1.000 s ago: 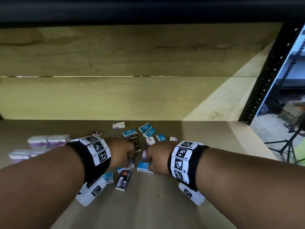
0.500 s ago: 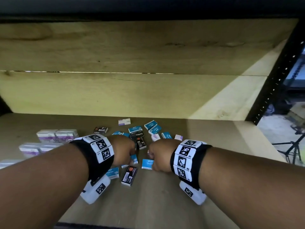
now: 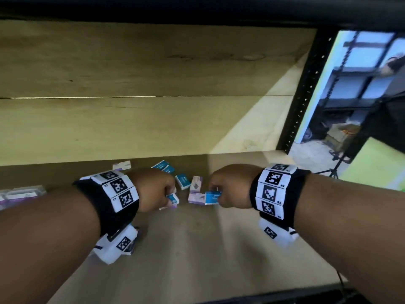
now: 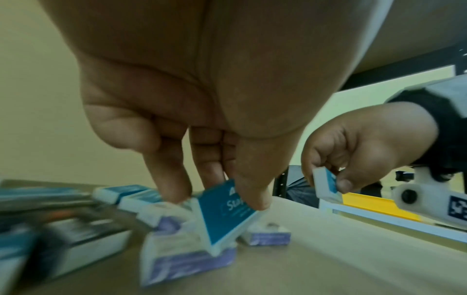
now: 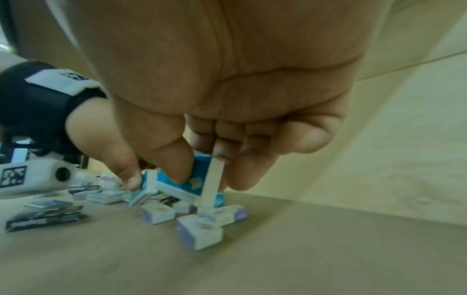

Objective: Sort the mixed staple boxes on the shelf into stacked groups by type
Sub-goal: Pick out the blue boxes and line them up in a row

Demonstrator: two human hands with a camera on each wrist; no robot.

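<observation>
Already each hand holds one teal staple box, so the coming move turns on where those two boxes sit relative to each other and to the loose pile. The left hand pinches its teal box between thumb and fingers; the box hangs tilted, one corner down, touching or nearly touching a lilac-and-white box lying on the shelf. The right hand pinches the other teal box by its two broad faces, thumb on one side, fingers on the other, and holds it on edge just above two more lilac boxes. In the head view the two held boxes are near each other, with the right one further to the right and a narrow stretch of shelf between them.

Both teal boxes are small, flat cartons with a teal printed face and white sides; the left one shows white lettering beginning "Sta". Their long axes do not match: the left one slopes, the right one stands more upright.

More teal boxes lie flat toward the back of the shelf, just beyond the hands, and a black box lies nearer the left wrist. Purple packs sit well apart at the far left. As I judge it, pairing the two held boxes would mean levelling both, and the left hand is the nearer to the other teal ones.
</observation>
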